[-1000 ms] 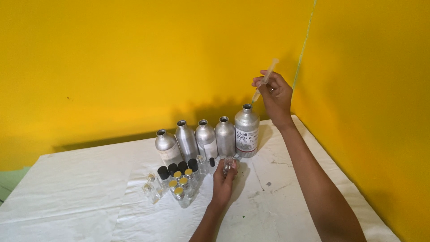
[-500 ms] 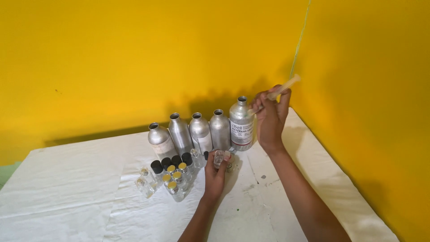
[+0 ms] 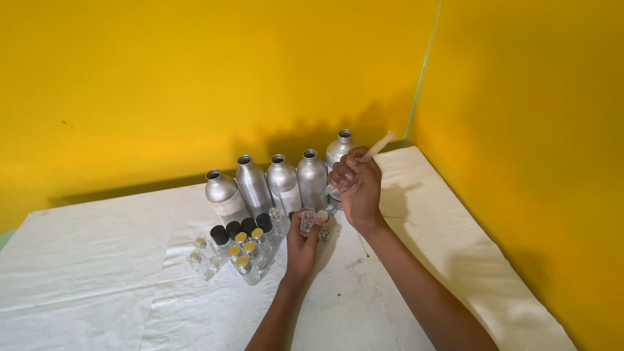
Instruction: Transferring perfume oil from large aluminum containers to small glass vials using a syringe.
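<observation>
I held a small clear glass vial (image 3: pixel 307 221) upright in my left hand (image 3: pixel 301 246), the fingers wrapped around it, just above the white paper-covered table (image 3: pixel 97 279). My right hand (image 3: pixel 357 188) pinched a thin translucent syringe (image 3: pixel 370 153), slanted, its tip pointing down toward the vial's mouth — whether it touched, I could not tell. Behind stood a row of five matte aluminium bottles (image 3: pixel 284 183), all open; the one at the left end carried a pale label. To the left, a cluster of little glass vials (image 3: pixel 242 244) — some with black caps, some with gold ones. The walls (image 3: pixel 195 84) were flat yellow.
</observation>
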